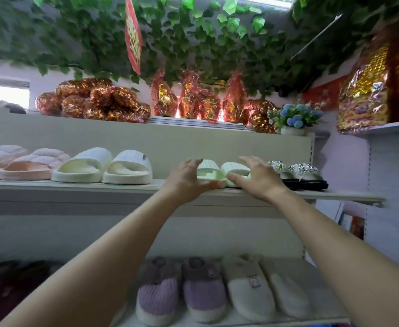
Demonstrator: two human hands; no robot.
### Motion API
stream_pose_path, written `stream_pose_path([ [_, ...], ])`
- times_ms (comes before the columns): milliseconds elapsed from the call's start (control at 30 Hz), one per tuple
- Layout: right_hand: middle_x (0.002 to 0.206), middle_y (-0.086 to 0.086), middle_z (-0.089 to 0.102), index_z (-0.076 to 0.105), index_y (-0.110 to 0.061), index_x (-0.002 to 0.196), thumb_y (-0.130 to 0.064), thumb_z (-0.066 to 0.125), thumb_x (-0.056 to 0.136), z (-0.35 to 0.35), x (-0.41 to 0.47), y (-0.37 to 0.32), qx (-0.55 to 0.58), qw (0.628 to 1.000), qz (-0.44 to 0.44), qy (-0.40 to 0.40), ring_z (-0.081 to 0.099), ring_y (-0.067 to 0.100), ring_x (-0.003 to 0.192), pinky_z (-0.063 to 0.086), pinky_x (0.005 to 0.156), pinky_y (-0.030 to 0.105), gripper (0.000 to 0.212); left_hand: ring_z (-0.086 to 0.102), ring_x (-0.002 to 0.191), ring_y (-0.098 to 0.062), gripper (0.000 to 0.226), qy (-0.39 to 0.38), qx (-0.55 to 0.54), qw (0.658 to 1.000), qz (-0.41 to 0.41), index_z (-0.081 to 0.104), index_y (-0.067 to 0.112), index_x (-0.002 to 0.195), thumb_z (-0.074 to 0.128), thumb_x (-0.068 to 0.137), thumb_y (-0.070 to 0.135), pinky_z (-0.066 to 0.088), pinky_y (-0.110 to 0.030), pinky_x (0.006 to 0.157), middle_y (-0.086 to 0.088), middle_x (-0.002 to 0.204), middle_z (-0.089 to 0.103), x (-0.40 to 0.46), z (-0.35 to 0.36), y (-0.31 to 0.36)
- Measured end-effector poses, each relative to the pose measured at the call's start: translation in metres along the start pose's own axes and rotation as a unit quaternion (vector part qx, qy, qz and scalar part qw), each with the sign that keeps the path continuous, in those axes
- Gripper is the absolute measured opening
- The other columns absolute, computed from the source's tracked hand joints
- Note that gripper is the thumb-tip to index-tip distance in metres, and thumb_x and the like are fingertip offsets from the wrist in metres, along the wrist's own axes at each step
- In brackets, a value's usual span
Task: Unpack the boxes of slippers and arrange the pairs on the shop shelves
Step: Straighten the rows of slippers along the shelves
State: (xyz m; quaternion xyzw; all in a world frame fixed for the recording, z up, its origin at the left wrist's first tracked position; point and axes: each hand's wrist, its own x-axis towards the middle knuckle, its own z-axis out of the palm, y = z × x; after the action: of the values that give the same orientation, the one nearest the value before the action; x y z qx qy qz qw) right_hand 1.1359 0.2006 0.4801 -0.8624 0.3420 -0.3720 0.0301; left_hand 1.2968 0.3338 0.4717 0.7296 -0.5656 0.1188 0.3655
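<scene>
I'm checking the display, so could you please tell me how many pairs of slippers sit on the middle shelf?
4: a pink pair far left, a cream pair next, a pale green pair between the hands, and a beaded black-soled pair at right. More may sit beyond the left edge.

Pale green slipper pair (222,172), side by side, upper shelf (76,184) edge

Both forearms are bare to the frame edge, no sleeves, and the hands (222,179) wear no gloves.
</scene>
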Motion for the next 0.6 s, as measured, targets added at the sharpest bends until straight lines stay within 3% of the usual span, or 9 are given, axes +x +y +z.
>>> stream_pose_path([
  [167, 0.151, 0.004, 0.050, 0.049, -0.027, 0.147, -0.065, 0.061, 0.087, 0.000, 0.006, 0.019, 0.020, 0.999, -0.035, -0.037, 0.046, 0.023, 0.137, 0.039, 0.110, 0.035, 0.072, 0.037, 0.142, -0.024, 0.100, 0.012, 0.023, 0.999, -0.031, 0.034, 0.014, 0.154, 0.070, 0.077, 0.066, 0.030, -0.037, 0.117, -0.010, 0.155, 0.041, 0.018, 0.023, 0.015],
  [367, 0.145, 0.001, 0.057, 0.053, -0.032, 0.144, -0.070, 0.066, 0.079, 0.005, 0.001, 0.015, 0.057, 0.997, -0.047, -0.028, 0.053, 0.023, 0.131, 0.045, 0.105, 0.036, 0.076, 0.043, 0.136, -0.024, 0.089, 0.017, 0.047, 0.997, -0.053, 0.045, 0.017, 0.147, 0.072, 0.077, 0.064, 0.035, -0.033, 0.112, -0.008, 0.149, 0.047, 0.012, 0.016, 0.017],
  [500, 0.144, -0.001, 0.057, 0.054, -0.033, 0.143, -0.071, 0.065, 0.080, 0.012, -0.005, -0.005, 0.074, 0.995, -0.069, -0.020, 0.054, 0.022, 0.129, 0.046, 0.105, 0.038, 0.075, 0.039, 0.138, -0.024, 0.086, -0.005, 0.060, 0.997, -0.053, 0.041, 0.017, 0.150, 0.073, 0.081, 0.058, 0.032, -0.030, 0.110, -0.007, 0.152, 0.042, -0.004, -0.003, 0.004],
  [600, 0.147, -0.002, 0.054, 0.050, -0.032, 0.145, -0.071, 0.065, 0.080, 0.019, -0.005, -0.025, 0.095, 0.991, -0.085, -0.037, 0.051, 0.020, 0.132, 0.043, 0.107, 0.034, 0.078, 0.032, 0.145, -0.022, 0.090, -0.001, 0.066, 0.996, -0.057, 0.035, 0.017, 0.154, 0.072, 0.081, 0.056, 0.027, -0.033, 0.117, -0.007, 0.159, 0.033, -0.013, -0.021, -0.014],
])
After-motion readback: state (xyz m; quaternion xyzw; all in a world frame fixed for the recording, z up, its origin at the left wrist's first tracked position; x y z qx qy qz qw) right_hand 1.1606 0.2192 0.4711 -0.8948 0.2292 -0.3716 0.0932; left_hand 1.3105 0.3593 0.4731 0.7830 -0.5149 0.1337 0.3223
